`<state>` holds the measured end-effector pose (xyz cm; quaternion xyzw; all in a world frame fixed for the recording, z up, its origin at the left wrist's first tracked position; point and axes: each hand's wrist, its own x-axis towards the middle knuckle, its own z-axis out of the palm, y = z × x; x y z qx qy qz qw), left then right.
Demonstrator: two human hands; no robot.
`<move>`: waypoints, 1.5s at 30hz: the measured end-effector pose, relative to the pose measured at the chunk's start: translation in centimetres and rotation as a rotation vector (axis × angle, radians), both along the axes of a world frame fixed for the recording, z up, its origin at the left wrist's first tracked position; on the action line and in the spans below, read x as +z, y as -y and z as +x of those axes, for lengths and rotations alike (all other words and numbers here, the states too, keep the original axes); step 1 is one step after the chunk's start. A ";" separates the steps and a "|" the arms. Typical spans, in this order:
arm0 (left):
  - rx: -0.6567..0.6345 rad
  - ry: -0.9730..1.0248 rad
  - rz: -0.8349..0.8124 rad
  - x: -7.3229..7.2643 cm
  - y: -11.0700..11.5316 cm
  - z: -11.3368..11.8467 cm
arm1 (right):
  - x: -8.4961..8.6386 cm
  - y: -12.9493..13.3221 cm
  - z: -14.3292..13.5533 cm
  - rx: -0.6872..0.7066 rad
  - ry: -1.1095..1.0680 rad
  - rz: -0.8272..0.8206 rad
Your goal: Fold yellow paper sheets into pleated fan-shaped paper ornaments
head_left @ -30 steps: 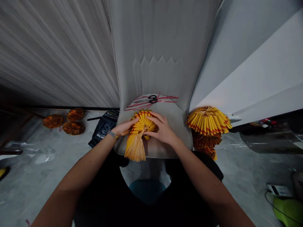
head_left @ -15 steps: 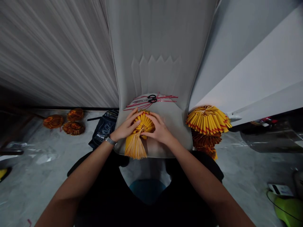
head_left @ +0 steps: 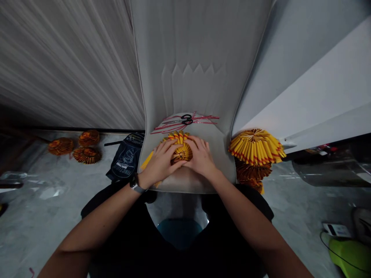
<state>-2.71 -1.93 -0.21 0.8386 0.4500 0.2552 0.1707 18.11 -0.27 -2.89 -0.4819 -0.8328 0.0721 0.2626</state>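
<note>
A round fan of folded yellow paper (head_left: 183, 151) with red-edged pleats lies on the grey chair seat (head_left: 185, 181). My left hand (head_left: 164, 160) curls over its left side, and my right hand (head_left: 200, 155) cups its right side. Both thumbs nearly meet at the near edge of the pleats, so much of the paper is covered by fingers. Some yellow paper (head_left: 147, 160) sticks out left of my left hand. Beyond the hands, black-handled scissors (head_left: 186, 119) rest on thin red ties (head_left: 171, 126).
On the right, a stack of pleated yellow paper rosettes (head_left: 255, 146) stands beside the chair. Several smaller orange-brown rosettes (head_left: 87, 154) sit on the floor at left, near a dark printed bag (head_left: 126, 158). A lime-green object (head_left: 349, 255) lies at lower right.
My left hand has shifted down and right over the paper. The loose pleated part that hung toward me is now mostly hidden, and both thumbs have come together at the near edge.
</note>
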 end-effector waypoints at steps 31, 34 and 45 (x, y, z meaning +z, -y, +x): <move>-0.207 0.155 0.205 -2.1 -2.0 -0.8 | 1.6 0.2 2.8 0.237 -0.013 -0.024; -0.232 0.158 0.182 -1.9 -2.0 -0.7 | 2.3 0.2 3.2 0.232 -0.012 -0.071; -0.328 0.078 0.177 -1.7 -1.4 0.1 | 1.4 -2.9 3.7 0.016 -0.365 -0.261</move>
